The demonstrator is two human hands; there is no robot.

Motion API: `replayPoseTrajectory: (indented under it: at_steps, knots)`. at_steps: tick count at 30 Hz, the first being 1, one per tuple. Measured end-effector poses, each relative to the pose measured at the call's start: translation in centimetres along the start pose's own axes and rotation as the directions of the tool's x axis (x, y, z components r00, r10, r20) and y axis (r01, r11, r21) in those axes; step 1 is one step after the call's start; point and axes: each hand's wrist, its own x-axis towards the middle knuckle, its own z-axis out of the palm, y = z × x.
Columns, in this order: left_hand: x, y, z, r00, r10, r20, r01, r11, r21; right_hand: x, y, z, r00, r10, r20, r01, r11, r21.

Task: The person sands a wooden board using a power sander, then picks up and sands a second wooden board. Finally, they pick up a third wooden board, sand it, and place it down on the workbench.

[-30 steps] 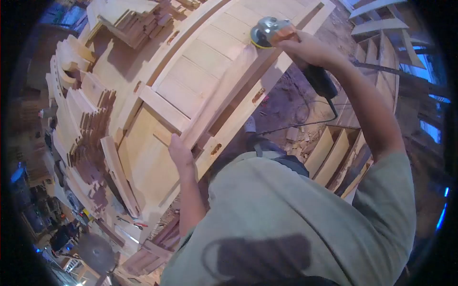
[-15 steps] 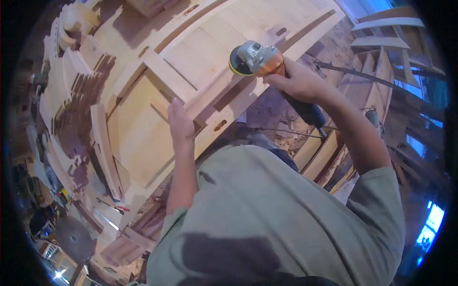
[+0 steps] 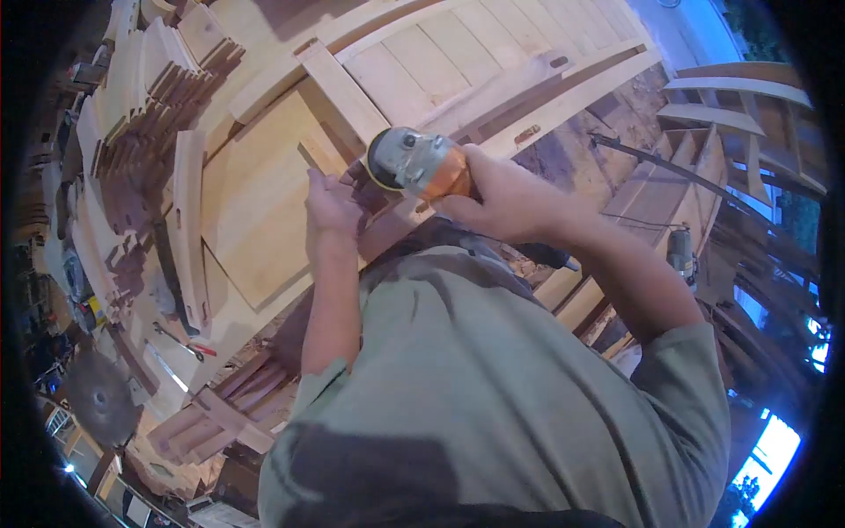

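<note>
My right hand (image 3: 506, 195) is wrapped around an orange and silver angle grinder (image 3: 431, 163) fitted with a round disc pad. The grinder's head is over the near end of a curved wooden rail (image 3: 493, 99), close to my left fingers. Whether the disc touches the wood is hidden. My left hand (image 3: 334, 207) grips the rail's near end, its fingers partly in shadow. Beneath and beside these lies a pale wooden door frame (image 3: 348, 88) with a flat panel (image 3: 255, 198). A slotted straight rail (image 3: 572, 114) runs along the near side.
Stacked curved wooden pieces (image 3: 145, 79) lie at left, with a loose slotted piece (image 3: 188, 220) nearby. Red-handled pliers (image 3: 189, 343) and a round saw blade (image 3: 101, 396) are lower left. Wooden frames (image 3: 735, 114) and a dark bar (image 3: 660, 163) stand at right.
The grinder has moved left along the rail, closer to my left hand. My left fingers, flatter before, are now more curled. The view has shifted slightly.
</note>
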Motion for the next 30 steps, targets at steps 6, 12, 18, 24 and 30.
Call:
replayPoseTrajectory:
  at_steps: [6,12,18,24,30]
  knots:
    - [3.6,-0.3,-4.4,0.853,-0.016,0.522,0.098,0.987,-0.129,-0.2,-2.0,0.0,0.995,0.003,0.103,0.003,0.998,-0.058]
    - [-2.9,1.0,3.3,0.995,0.007,-0.103,-0.006,1.000,0.015,-0.6,0.9,-1.1,1.000,-0.012,0.018,0.013,0.999,-0.040]
    - [-2.4,0.6,2.8,0.992,0.016,-0.122,-0.018,1.000,-0.018,-1.4,5.8,-3.8,0.976,-0.085,-0.202,0.118,0.981,0.156]
    - [-1.5,-0.4,1.2,0.991,0.113,-0.076,-0.105,0.989,0.104,0.1,3.6,-1.4,0.995,-0.065,-0.072,0.079,0.973,0.217]
    - [0.0,0.6,-0.1,0.988,0.103,-0.112,-0.084,0.984,0.157,0.4,-0.2,-1.0,0.995,-0.099,0.003,0.099,0.995,-0.009]
